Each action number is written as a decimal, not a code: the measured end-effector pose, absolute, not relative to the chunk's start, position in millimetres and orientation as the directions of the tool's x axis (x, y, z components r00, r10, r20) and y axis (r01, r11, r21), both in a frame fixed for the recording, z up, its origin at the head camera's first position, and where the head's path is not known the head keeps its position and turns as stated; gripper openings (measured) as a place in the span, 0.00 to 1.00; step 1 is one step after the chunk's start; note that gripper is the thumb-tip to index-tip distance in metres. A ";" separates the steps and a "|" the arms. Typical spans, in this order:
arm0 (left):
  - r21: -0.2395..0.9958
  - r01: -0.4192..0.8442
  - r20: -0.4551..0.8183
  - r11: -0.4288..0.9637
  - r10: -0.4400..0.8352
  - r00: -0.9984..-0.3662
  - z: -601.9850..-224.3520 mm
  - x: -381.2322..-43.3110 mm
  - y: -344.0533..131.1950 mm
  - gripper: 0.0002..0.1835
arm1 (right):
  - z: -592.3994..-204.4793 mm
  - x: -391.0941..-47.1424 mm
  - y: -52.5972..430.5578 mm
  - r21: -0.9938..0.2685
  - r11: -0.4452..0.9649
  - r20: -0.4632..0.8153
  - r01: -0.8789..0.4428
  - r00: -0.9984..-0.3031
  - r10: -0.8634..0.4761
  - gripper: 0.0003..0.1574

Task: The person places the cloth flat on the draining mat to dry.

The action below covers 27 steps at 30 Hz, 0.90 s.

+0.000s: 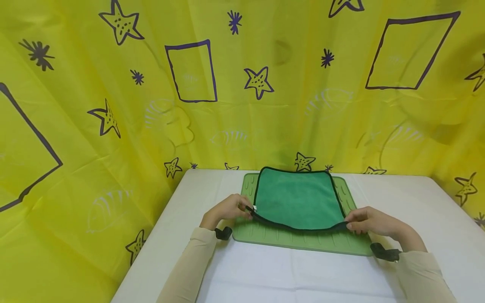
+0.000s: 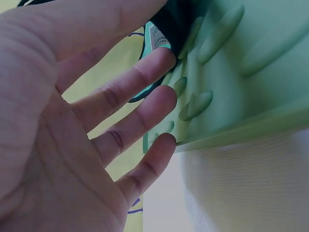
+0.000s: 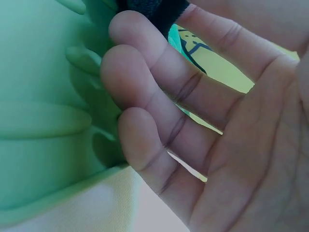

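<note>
A green cloth (image 1: 299, 198) with a black edge lies over a light green ribbed mat (image 1: 299, 240), its near edge lifted a little and sagging in the middle. My left hand (image 1: 231, 207) pinches the near left corner, beside a small white label (image 1: 255, 208). At the near right corner, my right hand (image 1: 369, 221) pinches the black edge. In the left wrist view the other fingers (image 2: 140, 121) spread loosely above the mat's raised ridges. The right wrist view shows three fingers (image 3: 137, 135) bent close to the mat, with the dark edging above them.
The mat lies on a white table (image 1: 257, 273). Behind and to the left hangs a yellow curtain (image 1: 235, 118) printed with stars and squares; it meets the table's far edge. Black straps with dark mounts (image 1: 384, 252) sit at both wrists.
</note>
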<state>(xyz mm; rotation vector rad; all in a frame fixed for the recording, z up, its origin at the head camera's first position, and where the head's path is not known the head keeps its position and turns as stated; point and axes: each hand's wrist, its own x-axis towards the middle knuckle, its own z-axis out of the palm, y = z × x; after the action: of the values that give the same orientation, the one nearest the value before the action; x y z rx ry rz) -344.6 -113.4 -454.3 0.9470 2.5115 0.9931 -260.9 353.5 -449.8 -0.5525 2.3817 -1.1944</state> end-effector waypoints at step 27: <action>0.480 0.511 0.050 0.713 0.559 -0.827 -465.3 -338.4 -95.1 0.20 | -454.1 -265.2 338.3 -0.766 0.599 -0.043 -0.232 -0.912 -0.408 0.21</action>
<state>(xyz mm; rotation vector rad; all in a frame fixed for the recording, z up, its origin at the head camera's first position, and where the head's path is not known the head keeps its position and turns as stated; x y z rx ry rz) -338.4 -95.1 -465.3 0.8822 2.8158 0.7439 -265.2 338.3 -454.1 -0.5303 2.6130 -1.2058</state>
